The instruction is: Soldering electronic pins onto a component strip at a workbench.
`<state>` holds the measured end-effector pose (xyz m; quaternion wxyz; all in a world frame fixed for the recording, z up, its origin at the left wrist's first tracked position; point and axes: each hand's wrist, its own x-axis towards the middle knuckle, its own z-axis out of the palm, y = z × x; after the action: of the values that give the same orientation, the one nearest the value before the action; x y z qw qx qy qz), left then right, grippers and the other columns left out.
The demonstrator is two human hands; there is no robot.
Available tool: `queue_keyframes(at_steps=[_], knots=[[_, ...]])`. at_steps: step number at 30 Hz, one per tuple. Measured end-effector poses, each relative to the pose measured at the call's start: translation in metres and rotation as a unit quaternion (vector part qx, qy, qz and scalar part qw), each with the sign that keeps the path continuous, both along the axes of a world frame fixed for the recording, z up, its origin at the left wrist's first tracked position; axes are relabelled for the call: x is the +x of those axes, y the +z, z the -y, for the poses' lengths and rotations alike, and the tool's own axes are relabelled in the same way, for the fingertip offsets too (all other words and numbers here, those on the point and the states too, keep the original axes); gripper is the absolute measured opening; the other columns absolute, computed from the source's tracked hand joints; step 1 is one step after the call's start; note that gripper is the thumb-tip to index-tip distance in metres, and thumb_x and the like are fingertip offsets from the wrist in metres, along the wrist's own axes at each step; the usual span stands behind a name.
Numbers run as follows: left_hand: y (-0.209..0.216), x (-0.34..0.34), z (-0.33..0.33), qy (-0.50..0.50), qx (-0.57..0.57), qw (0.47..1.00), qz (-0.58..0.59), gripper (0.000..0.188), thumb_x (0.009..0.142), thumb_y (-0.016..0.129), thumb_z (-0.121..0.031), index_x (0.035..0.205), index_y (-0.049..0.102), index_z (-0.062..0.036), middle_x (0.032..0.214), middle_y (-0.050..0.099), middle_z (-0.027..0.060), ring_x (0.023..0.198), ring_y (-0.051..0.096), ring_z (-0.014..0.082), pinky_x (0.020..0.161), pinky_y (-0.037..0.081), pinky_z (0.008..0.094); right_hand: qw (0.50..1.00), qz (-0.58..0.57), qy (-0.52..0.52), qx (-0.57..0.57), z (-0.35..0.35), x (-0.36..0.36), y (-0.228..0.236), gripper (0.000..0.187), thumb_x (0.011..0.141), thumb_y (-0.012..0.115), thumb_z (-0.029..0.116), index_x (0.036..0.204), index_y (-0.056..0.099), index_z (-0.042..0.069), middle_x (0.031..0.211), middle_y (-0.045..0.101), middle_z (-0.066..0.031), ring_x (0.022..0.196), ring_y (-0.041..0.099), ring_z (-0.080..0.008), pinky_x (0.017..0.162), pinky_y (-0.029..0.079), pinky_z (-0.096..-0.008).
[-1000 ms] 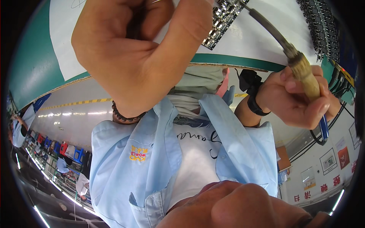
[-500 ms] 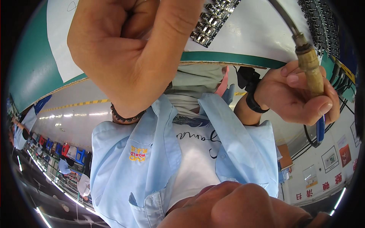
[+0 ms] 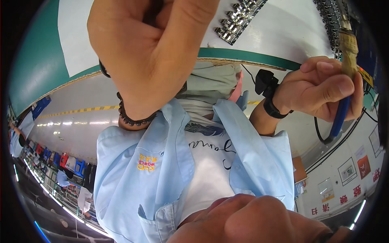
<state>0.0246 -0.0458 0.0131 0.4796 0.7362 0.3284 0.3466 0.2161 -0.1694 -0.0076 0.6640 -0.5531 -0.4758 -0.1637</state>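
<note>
My right hand [image 3: 312, 91] is wrapped round a soldering iron [image 3: 349, 50] with a blue handle and a yellowish, worn collar. The iron points up toward the far right of the table, and a black cord leaves the handle's lower end. Large at the upper left is my left hand [image 3: 150, 56], its fingers curled in and the fingertips cut off by the top edge. Whatever it grips is out of sight. Just right of it, a panel of small circuit boards [image 3: 240, 20] with shiny metal parts lies on the white work surface [image 3: 279, 34].
More dark circuit boards [image 3: 330, 24] lie in rows near the iron. A white paper sheet [image 3: 75, 44] rests on the green table mat [image 3: 36, 77] at the left. The table's edge [image 3: 247, 62] runs close to my body. Other people [image 3: 18, 139] and stools appear far left.
My right hand and the soldering iron have shifted right, and the iron stands more upright. The left hand and the board panel sit slightly farther right in view.
</note>
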Motion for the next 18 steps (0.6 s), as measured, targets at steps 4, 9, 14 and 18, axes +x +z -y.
queue_keyframes(at_steps=[4, 9, 14, 18], knots=[[0.003, -0.007, 0.002, -0.001, 0.003, 1.000, 0.006, 0.021, 0.079, 0.079, -0.001, 0.092, 0.062, -0.0007, 0.063, 0.040, -0.0079, 0.056, 0.026, 0.0009, 0.053, 0.019, 0.0201, 0.997, -0.013, -0.042, -0.062, 0.002, -0.005, 0.002, 0.032, 0.100, 0.062, 0.028, 0.116, 0.048, 0.004, 0.061, 0.059, -0.0127, 0.044, 0.053, -0.0134, 0.034, 0.037, -0.0207], [0.004, -0.006, 0.000, -0.006, 0.012, 1.000, 0.009, 0.022, 0.079, 0.079, -0.002, 0.092, 0.062, -0.0008, 0.063, 0.040, -0.0078, 0.056, 0.026, 0.0010, 0.052, 0.019, 0.0201, 0.998, -0.003, -0.032, -0.045, 0.004, -0.001, -0.002, 0.033, 0.101, 0.061, 0.028, 0.116, 0.047, 0.002, 0.057, 0.056, -0.0117, 0.042, 0.051, -0.0139, 0.033, 0.036, -0.0211], [0.019, 0.008, 0.001, -0.034, 0.045, 0.997, -0.055, 0.025, 0.077, 0.080, -0.003, 0.094, 0.062, -0.0014, 0.064, 0.041, -0.0070, 0.057, 0.027, 0.0019, 0.052, 0.019, 0.0205, 0.999, 0.024, -0.006, -0.025, 0.007, 0.001, -0.004, 0.034, 0.105, 0.052, 0.034, 0.114, 0.046, 0.002, 0.053, 0.050, -0.0090, 0.039, 0.045, -0.0135, 0.033, 0.034, -0.0230], [0.026, 0.014, 0.000, -0.075, 0.098, 0.978, -0.169, 0.033, 0.072, 0.082, -0.005, 0.099, 0.063, -0.0027, 0.067, 0.043, -0.0051, 0.059, 0.030, 0.0039, 0.052, 0.022, 0.0213, 0.999, 0.001, -0.039, -0.033, 0.008, -0.020, -0.001, 0.037, 0.108, 0.041, 0.039, 0.113, 0.046, 0.002, 0.053, 0.048, -0.0076, 0.040, 0.041, -0.0140, 0.036, 0.037, -0.0249]])
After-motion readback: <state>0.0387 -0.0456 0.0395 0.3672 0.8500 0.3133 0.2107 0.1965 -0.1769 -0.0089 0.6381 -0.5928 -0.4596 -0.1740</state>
